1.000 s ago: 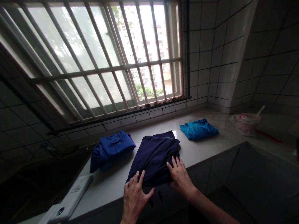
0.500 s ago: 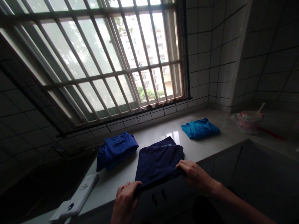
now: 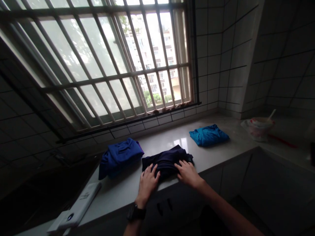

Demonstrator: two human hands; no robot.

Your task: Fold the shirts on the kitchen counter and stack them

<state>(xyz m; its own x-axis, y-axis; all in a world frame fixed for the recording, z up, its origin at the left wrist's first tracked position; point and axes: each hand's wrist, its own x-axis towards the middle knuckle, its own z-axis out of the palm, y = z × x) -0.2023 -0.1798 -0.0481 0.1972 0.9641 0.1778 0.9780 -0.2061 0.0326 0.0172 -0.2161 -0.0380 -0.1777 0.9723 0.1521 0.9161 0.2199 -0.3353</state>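
Note:
A dark navy garment (image 3: 167, 158) lies folded over on the white counter, its near edge close to the counter's front. My left hand (image 3: 149, 178) rests on its left near part, fingers spread and pressing down. On the right near part lies my right hand (image 3: 188, 172), fingers also apart. A black watch (image 3: 136, 212) is on my left wrist. To the left sits a folded royal-blue garment stack (image 3: 121, 155), with a bit of purple at its right edge. Farther right, a folded bright-blue garment (image 3: 209, 135) lies apart from the navy one.
A white power strip (image 3: 80, 205) lies at the counter's left, beside a dark sink (image 3: 49, 186). A bowl in a plastic bag (image 3: 261, 128) stands at the far right near a red strip. Behind the counter (image 3: 157, 141) is a barred window (image 3: 118, 65). Cabinets are below.
The near edge of the navy garment, held in both hands before, is now folded away from me onto the rest. Both hands have let go of the edge and lie flat on the cloth.

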